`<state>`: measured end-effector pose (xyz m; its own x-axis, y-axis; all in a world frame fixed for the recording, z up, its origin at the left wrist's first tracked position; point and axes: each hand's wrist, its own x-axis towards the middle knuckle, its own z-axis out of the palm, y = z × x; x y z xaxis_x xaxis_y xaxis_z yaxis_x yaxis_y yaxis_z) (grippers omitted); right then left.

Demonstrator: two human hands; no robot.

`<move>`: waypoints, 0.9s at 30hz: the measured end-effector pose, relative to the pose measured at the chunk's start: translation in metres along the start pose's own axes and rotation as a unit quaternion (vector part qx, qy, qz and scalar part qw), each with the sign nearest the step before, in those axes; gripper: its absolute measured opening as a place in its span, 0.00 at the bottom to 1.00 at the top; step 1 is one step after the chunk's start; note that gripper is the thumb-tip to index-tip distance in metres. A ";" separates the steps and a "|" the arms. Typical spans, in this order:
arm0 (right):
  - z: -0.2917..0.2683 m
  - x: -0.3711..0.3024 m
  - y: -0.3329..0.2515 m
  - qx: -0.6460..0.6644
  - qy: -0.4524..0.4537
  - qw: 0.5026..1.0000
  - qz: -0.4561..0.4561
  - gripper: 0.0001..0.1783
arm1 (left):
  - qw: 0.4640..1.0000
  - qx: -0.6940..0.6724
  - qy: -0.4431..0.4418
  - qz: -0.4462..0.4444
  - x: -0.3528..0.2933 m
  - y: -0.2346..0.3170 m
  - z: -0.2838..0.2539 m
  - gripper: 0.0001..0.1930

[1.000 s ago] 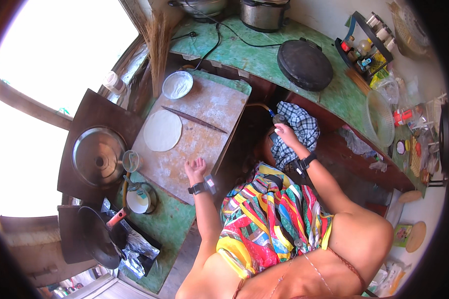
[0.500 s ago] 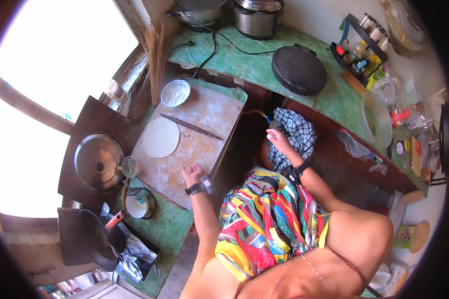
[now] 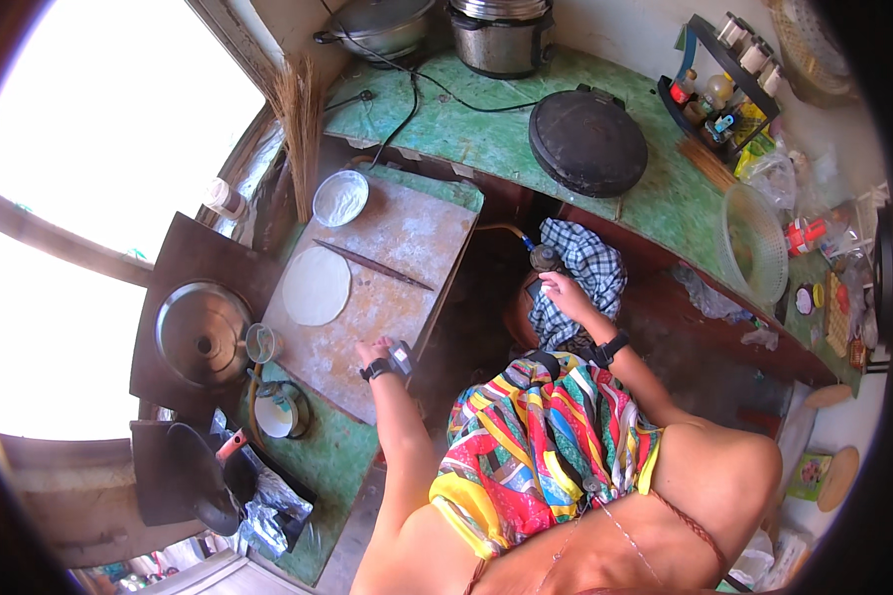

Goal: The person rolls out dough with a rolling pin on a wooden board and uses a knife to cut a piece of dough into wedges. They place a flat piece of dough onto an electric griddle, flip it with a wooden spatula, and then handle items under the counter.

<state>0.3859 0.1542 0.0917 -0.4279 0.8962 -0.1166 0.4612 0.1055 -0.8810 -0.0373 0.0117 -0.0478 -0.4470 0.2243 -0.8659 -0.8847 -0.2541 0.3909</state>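
Observation:
My left hand (image 3: 372, 351) is over the near edge of a floured board (image 3: 402, 213), fingers loosely apart and holding nothing I can see. A round, flat sheet of dough (image 3: 317, 287) lies on the board, with a dark, tapered rolling pin (image 3: 372, 264) just beyond it. At the board's far corner stands a bowl of white flour (image 3: 340, 198). My right hand (image 3: 566, 297) is off the board, its fingers drawn together at a small pale bit I cannot make out. Right by its fingertips is a gas regulator (image 3: 545, 259), beside a checked cloth (image 3: 587, 273).
To the left are a metal-topped stove (image 3: 204, 334), a clear cup (image 3: 263, 343), a white mug (image 3: 277, 416) and a black pan (image 3: 193, 466). On the green counter (image 3: 486, 109) sit a round black electric griddle (image 3: 587, 142), a pressure cooker (image 3: 502, 40) and a spice rack (image 3: 729, 84).
My left hand has turned from palm-up to more palm-down, moving slightly left. The right hand has come lower and nearer to me. The whole view has shifted a little.

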 end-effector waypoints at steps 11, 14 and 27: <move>-0.010 -0.004 -0.019 -0.055 0.007 0.998 -0.010 0.18 | 0.998 0.011 0.061 0.014 -0.017 0.009 0.022 0.27; -0.010 -0.012 -0.027 -0.060 -0.018 0.997 -0.053 0.18 | 0.998 0.023 0.042 0.038 -0.027 0.021 0.022 0.24; -0.016 -0.027 -0.020 0.057 -0.033 0.997 -0.040 0.18 | 0.995 0.025 0.004 0.093 -0.081 -0.007 -0.002 0.37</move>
<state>0.4003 0.1346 0.1197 -0.5125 0.8558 -0.0704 0.3337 0.1230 -0.9346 0.0057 -0.0062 0.0194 -0.6023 0.1698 -0.7800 -0.7927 -0.2431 0.5591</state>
